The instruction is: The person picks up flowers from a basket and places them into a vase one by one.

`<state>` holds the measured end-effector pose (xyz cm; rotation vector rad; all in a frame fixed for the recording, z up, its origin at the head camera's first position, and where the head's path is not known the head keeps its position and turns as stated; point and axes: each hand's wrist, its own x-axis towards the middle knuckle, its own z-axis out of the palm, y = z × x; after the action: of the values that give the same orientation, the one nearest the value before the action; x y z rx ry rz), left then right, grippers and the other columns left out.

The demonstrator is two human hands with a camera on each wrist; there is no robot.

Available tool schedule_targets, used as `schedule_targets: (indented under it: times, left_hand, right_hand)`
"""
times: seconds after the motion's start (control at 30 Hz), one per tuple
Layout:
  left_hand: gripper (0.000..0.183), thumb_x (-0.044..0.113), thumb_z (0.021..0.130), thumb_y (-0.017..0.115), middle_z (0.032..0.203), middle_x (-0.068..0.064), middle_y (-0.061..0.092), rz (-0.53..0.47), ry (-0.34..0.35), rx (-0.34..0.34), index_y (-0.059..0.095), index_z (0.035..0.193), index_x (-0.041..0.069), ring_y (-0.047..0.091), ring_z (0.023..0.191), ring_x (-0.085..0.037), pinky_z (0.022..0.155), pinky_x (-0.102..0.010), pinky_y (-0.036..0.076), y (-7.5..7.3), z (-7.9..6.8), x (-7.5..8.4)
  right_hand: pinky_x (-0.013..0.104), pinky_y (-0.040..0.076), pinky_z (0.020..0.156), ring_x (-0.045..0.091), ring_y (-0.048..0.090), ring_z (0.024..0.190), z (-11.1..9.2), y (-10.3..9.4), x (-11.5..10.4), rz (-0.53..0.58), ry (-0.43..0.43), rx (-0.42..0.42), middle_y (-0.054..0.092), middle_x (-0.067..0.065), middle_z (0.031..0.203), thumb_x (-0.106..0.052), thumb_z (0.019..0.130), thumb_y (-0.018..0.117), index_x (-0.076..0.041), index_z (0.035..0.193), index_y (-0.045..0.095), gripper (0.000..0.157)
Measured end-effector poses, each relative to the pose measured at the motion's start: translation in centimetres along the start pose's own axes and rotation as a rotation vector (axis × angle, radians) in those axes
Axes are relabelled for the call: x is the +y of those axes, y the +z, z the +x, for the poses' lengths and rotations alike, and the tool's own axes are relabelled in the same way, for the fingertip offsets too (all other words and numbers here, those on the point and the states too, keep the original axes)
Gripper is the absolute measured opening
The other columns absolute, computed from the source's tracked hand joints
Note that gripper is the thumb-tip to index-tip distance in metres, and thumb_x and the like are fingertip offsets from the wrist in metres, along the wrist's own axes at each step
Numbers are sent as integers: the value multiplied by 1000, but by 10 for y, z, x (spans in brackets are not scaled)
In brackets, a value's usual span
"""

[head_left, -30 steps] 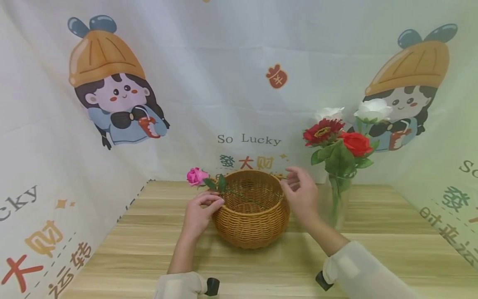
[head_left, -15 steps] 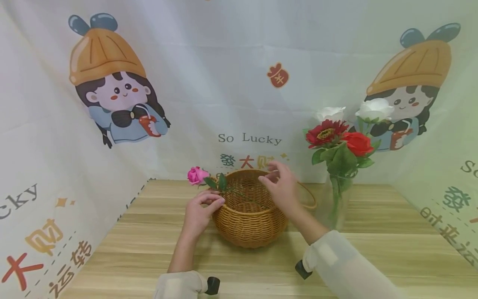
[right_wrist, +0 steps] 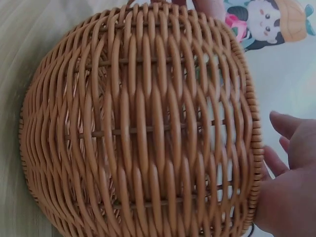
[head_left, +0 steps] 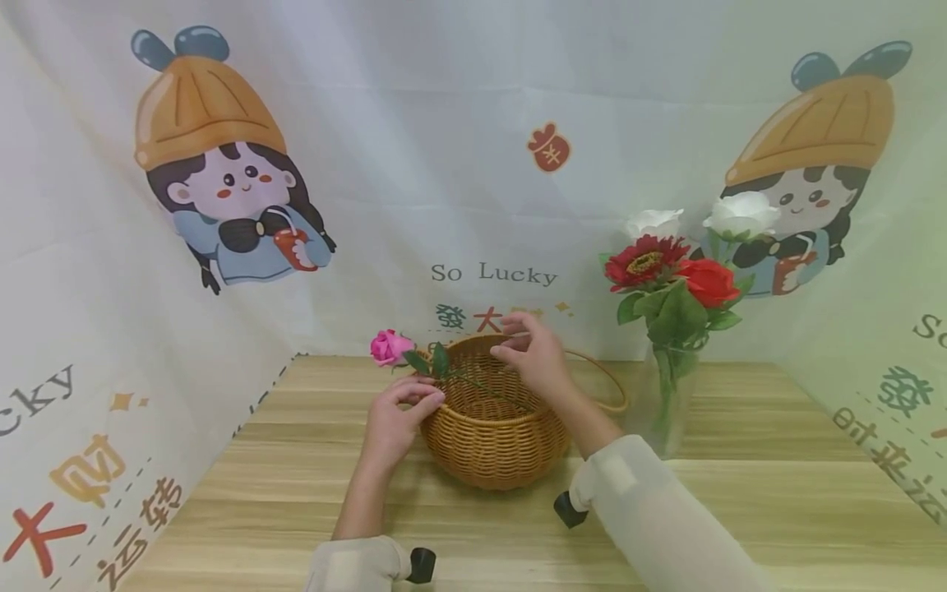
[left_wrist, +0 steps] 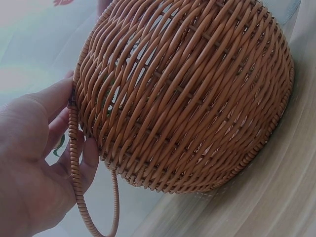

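Note:
A round woven wicker basket (head_left: 496, 456) stands on the table. My left hand (head_left: 395, 419) grips its left rim, thumb and fingers about the edge beside a handle loop (left_wrist: 75, 163) in the left wrist view. Across the opening lies a pink rose (head_left: 390, 348), its bloom past the left rim near that hand and its stem slanting down into the basket. Above the opening, towards the back right, my right hand (head_left: 536, 358) hovers with loosely bent fingers and nothing visible between them. Another handle loop (head_left: 616, 386) hangs out on the right side.
Close to the right of the basket stands a clear glass vase (head_left: 661, 419) holding a dark red flower (head_left: 645, 263), a red rose (head_left: 708, 282) and white roses (head_left: 742, 215). A printed cloth (head_left: 414, 164) encloses the wooden table (head_left: 296, 477) at the back and sides.
My right hand has left the basket's right rim and moved left over the opening, uncovering the right handle loop. The left hand and pink rose stay where they were.

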<state>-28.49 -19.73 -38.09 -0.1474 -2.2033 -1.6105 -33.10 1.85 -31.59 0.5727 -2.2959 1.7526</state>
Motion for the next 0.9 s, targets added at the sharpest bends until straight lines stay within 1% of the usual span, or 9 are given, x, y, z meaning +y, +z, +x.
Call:
schedule_targets:
  times: [0.13,0.23,0.37,0.47,0.6,0.7,0.73,0.83,0.9]
  left_hand:
    - [12,16,85,77,113,-5,67,4,-3,0,75,88,5,56,102,-22,89,-39,41,-1,0,0]
    - [11,15,85,77,112,-5,67,7,1,4,75,87,5,56,104,-22,89,-38,41,-2,0,0]
    - [9,13,85,77,112,-6,67,6,9,7,75,87,4,56,103,-23,89,-39,41,-2,0,-1]
    - [10,13,85,77,112,-7,67,1,12,1,75,87,4,56,102,-23,89,-41,41,-2,-1,0]
    - [11,15,85,77,111,-7,67,-7,13,-4,75,87,5,56,102,-23,90,-41,41,-1,-1,1]
    - [11,16,85,77,111,-6,68,-4,15,-4,75,87,5,56,103,-22,89,-41,41,0,-1,1]
    - [11,16,85,77,111,-6,67,-2,14,-3,75,86,5,56,104,-22,89,-41,42,0,-1,1]
    - [11,16,85,77,111,-4,67,4,11,-2,75,87,5,55,105,-22,89,-40,41,0,-1,2]
    - [11,17,85,77,111,-3,67,4,7,-2,75,86,6,55,106,-21,89,-39,41,0,-1,2]
  right_hand:
    - [47,54,80,30,61,103,5,4,5,2,43,-70,56,19,124,-3,91,68,-1,120,56,32]
    - [45,53,81,29,62,102,8,6,8,-58,71,-129,60,19,121,-5,92,67,-1,114,56,26]
    - [45,52,82,26,62,101,11,8,11,-127,101,-250,62,19,117,-5,92,65,0,113,58,22]
    - [46,52,80,25,62,95,11,9,13,-145,123,-328,63,16,113,-2,92,64,3,113,60,22]
    - [39,51,73,21,59,80,12,10,16,-252,125,-389,63,10,110,-2,91,66,0,113,64,23]
    - [35,48,76,19,58,85,12,10,17,-360,118,-445,63,7,116,-2,89,67,-4,115,67,26]
    - [36,49,78,22,59,88,13,10,17,-376,126,-474,62,8,120,-1,89,67,-3,117,66,28]
    - [37,49,85,22,59,102,13,11,15,-445,158,-557,58,9,132,-2,88,67,-6,125,64,37]
    - [38,50,80,27,61,96,14,12,14,-474,193,-612,55,10,137,-3,88,67,-7,131,60,43]
